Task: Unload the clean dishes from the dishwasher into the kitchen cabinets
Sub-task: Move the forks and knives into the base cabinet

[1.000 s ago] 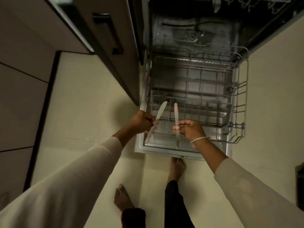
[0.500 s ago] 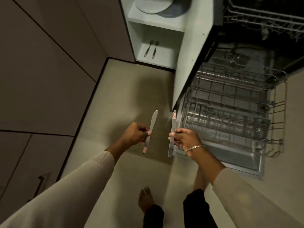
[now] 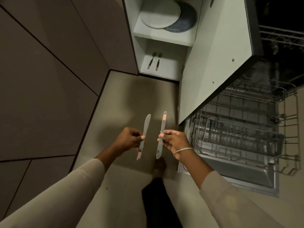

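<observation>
My left hand (image 3: 130, 139) pinches a metal table knife (image 3: 146, 127) with its blade pointing away from me and a pink label at the near end. My right hand (image 3: 175, 142) pinches a second knife (image 3: 162, 127), blade toward me, pink label at the far tip. Both knives hang over the beige floor, left of the dishwasher's pulled-out lower rack (image 3: 243, 137). Ahead stands the open cabinet (image 3: 162, 32): two plates (image 3: 158, 13) lie on its upper shelf and two dark-handled utensils (image 3: 153, 60) on its lower shelf.
The cabinet's open white door (image 3: 215, 63) stands between the cabinet and the dishwasher and overhangs the rack's left side. The upper rack (image 3: 283, 37) shows at top right. Brown cabinet fronts (image 3: 49, 71) line the left. My feet (image 3: 159, 167) stand on the floor below the knives.
My view has swung left from the dishwasher rack to the open cabinet. Both hands, still holding the knives, moved from above the rack to over the floor.
</observation>
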